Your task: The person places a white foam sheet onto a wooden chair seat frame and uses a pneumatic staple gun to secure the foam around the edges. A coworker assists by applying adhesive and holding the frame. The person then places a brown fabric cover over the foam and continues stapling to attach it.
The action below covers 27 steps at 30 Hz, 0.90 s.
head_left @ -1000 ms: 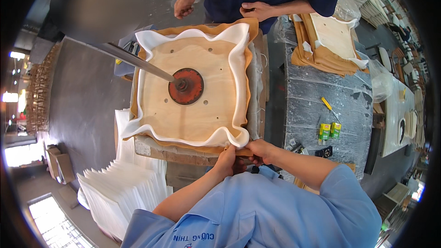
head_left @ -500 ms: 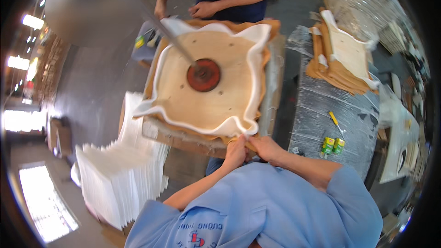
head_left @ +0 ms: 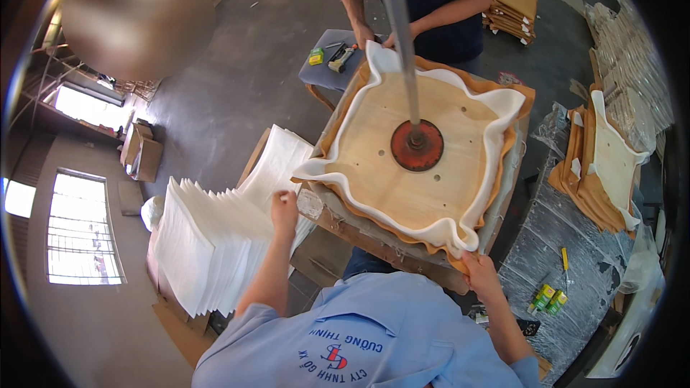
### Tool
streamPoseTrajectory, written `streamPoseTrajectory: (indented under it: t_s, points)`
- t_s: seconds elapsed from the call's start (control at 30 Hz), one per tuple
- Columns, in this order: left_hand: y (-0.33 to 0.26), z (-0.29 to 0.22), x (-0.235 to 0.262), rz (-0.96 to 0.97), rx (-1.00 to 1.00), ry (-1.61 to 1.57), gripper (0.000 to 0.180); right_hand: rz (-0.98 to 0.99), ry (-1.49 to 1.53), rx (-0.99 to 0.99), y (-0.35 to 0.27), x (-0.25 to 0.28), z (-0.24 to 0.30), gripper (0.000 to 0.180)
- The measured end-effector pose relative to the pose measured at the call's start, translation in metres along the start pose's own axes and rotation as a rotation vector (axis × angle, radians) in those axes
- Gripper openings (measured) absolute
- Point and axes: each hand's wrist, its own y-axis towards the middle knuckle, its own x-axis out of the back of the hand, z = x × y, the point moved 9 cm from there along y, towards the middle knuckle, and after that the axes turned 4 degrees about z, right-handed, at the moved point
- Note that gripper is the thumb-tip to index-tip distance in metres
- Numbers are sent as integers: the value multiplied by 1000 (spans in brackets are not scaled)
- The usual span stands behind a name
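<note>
A square plywood board point(head_left: 359, 129) lies in white foam padding point(head_left: 496, 165) whose edges curl up around it. Beneath the foam spreads a tan leather cover point(head_left: 528, 100) with wavy edges. A red round disc point(head_left: 417, 145) on a metal rod presses on the board's middle. My right hand point(head_left: 481, 276) is closed on the near right corner of the leather cover. My left hand point(head_left: 284, 214) is off the cover, raised beside the near left corner, fingers curled; what they hold, if anything, cannot be made out. Across the work table, a co-worker's hands point(head_left: 374, 36) are at the far left corner.
White foam sheets point(head_left: 208, 244) are stacked at my left. A grey stool point(head_left: 334, 75) holds a staple gun point(head_left: 343, 59) and a small green-yellow box. On the plastic-covered table point(head_left: 532, 244) at right lie leather covers point(head_left: 575, 172), a yellow-handled tool point(head_left: 565, 259) and small boxes.
My left hand has let go of the near right corner and moved left to beside the near left corner. My right hand stays at its corner. The view has shifted.
</note>
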Motion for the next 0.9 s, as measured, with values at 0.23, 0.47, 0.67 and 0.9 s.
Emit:
streamPoseTrajectory:
  t_s: [0.23, 0.47, 0.67, 0.9]
  points:
    - [100, -50, -64, 957, 186, 202, 35, -268, 160, -22, -8, -4, -13, 41]
    - [105, -53, -121, 1432, 41, 685, 38, -642, 902, -10, -21, -122, -50, 22]
    - [103, -43, -135, 1579, 79, 627, 66, 97, 421, -26, 103, -349, 103, 38]
    - [98, -42, -141, 1750, -26, 614, 58, -98, 719, -256, 163, -398, 125, 41]
